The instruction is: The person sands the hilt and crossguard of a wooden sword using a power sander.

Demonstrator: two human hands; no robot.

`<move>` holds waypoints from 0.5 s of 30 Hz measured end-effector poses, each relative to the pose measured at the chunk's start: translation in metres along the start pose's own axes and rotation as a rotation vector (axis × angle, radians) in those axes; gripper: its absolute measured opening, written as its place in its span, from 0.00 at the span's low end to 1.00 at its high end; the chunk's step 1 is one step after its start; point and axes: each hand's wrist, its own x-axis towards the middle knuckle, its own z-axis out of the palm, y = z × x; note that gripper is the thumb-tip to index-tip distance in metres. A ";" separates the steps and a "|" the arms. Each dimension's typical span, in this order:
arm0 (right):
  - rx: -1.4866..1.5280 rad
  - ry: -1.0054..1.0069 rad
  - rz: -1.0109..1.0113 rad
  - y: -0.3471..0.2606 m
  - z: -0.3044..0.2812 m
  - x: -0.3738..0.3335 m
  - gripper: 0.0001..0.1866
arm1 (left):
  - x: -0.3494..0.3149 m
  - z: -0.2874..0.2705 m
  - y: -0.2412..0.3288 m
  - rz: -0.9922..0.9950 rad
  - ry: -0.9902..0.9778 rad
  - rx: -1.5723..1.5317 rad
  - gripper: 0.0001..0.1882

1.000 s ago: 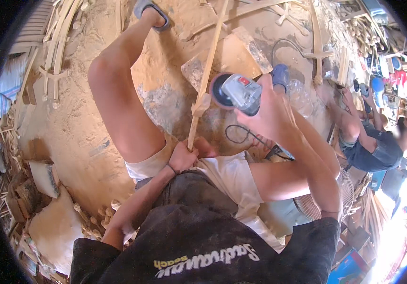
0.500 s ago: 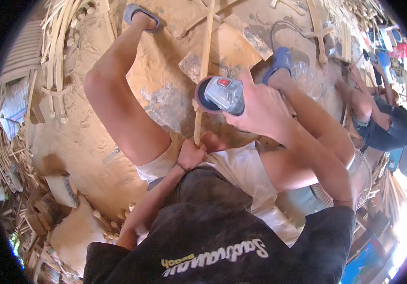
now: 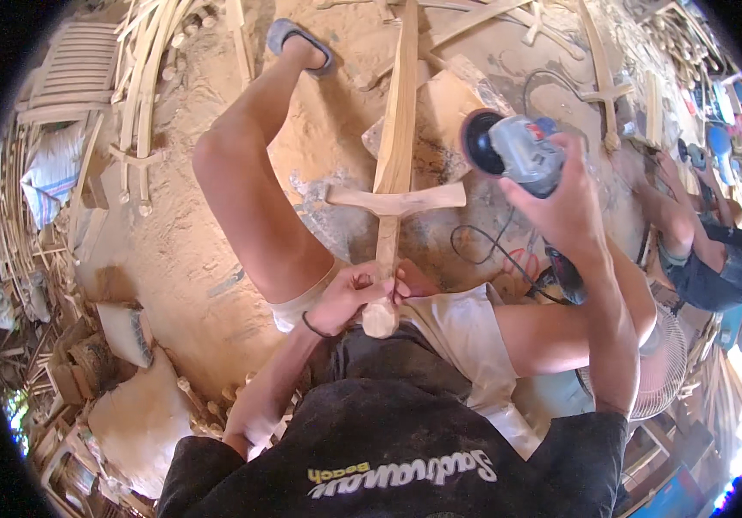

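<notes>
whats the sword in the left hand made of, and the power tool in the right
The sword looks like bare wood: pale tan, matt, with faint grain-like streaks along the blade. The power tool has a grey, slightly shiny housing, metal or hard plastic; the look leaves that open. Its round disc is dark, perhaps rubber or plastic, with a reddish-brown rim that could be abrasive.

Knees apart, the person has the left hand (image 3: pixel 349 298) wrapped around the handle (image 3: pixel 388 237) of a wooden sword (image 3: pixel 397 129), near its rounded knob (image 3: pixel 380 318). The right hand (image 3: pixel 565 186) holds a grey sander (image 3: pixel 526 155) beside the blade, its disc (image 3: pixel 480 142) clear of the wood. More wooden swords (image 3: pixel 144 95) lie on the dusty ground (image 3: pixel 185 233). Over to the right I see a co-worker (image 3: pixel 707 268) in dark clothes, near a fan (image 3: pixel 666 371).
</notes>
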 end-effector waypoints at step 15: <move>0.131 -0.320 -0.145 -0.024 0.021 0.000 0.42 | 0.012 -0.002 -0.032 -0.423 0.302 -0.104 0.14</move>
